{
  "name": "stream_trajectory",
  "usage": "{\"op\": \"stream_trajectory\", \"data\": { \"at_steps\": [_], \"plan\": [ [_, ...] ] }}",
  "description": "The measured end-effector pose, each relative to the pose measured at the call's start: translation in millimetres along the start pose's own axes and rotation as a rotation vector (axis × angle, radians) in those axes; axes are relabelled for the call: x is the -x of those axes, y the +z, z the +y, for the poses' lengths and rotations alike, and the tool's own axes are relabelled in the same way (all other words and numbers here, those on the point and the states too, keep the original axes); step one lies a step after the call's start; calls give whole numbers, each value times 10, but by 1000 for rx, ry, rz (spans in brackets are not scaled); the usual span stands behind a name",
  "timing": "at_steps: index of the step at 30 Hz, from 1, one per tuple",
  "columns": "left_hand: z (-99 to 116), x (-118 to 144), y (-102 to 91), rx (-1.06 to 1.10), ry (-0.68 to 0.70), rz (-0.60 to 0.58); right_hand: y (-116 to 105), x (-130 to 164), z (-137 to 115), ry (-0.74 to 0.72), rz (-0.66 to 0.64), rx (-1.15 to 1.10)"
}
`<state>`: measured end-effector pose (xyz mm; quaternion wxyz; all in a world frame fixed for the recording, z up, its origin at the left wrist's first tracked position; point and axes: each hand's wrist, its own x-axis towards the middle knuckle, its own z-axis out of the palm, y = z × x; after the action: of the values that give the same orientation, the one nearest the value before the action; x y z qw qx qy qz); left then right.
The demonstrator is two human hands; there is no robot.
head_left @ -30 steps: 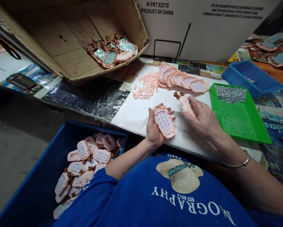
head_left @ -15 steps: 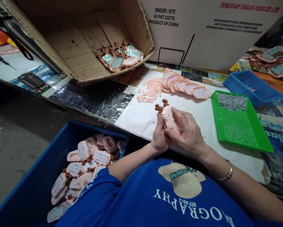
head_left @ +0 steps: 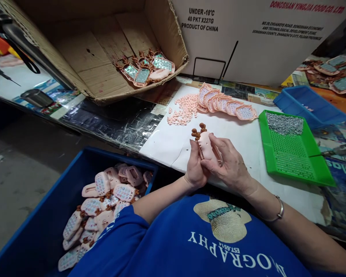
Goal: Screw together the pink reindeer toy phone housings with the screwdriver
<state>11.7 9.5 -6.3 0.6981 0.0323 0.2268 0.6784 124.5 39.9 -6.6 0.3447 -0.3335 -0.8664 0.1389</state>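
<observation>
Both hands met at the centre of the frame, fingers clasped around a pink toy shell with brown antlers [head_left: 205,145]. The left hand [head_left: 195,166] gripped its lower left edge, thumb pressed against the side; the right hand [head_left: 229,163] wrapped over its right side, fingers curled across the pink back. The antlers stuck out above the fingertips, toward the top of the frame. The shell was held just above the white board [head_left: 164,140].

Farther up the board lay a scatter of small pink buttons [head_left: 182,109], and just right of them an overlapping row of pink keypad pieces [head_left: 226,104]. At the right stood a green tray [head_left: 295,156] with a heap of small metal parts in its upper end, and a blue tray [head_left: 308,104] beyond it. In the lower left a blue bin [head_left: 45,215] held a pile of pink shells. In the upper left a cardboard box [head_left: 83,57] lay tilted open with several finished toys inside.
</observation>
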Motion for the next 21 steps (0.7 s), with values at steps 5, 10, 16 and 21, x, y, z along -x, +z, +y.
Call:
{"op": "stream_trajectory", "data": {
  "at_steps": [5,10,16,21],
  "plan": [
    [8,2,20,-14,-22,33,-56,-25,-24,38,-29,31],
    [-14,1,10,-28,20,16,-55,-24,-45,62,-17,83],
    [-14,6,11,-9,14,4,-53,-13,-29,44,-13,58],
    [-13,16,0,-26,16,-24,-36,10,-5,6,8,47]
  ]
}}
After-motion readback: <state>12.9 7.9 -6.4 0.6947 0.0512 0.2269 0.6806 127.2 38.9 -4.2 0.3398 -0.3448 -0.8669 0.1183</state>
